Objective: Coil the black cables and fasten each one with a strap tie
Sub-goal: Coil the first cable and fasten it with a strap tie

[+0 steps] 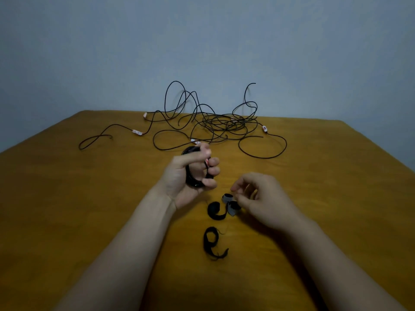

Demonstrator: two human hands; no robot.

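Note:
My left hand (190, 173) grips a coiled black cable (190, 178) above the middle of the wooden table (67, 198); the coil's loops pass through my curled fingers. My right hand (258, 198) hovers to the right of it, fingers bent over a curled black and grey strap tie (230, 204) on the table, touching or pinching its right end. A second black strap tie (215, 212) lies just left of that one, and a third strap tie (212, 243) lies nearer to me.
A tangle of loose black cables (220, 124) with white and red labels spreads across the far part of the table, some loops rising against the grey wall (202, 41). One cable end (94, 140) trails to the far left.

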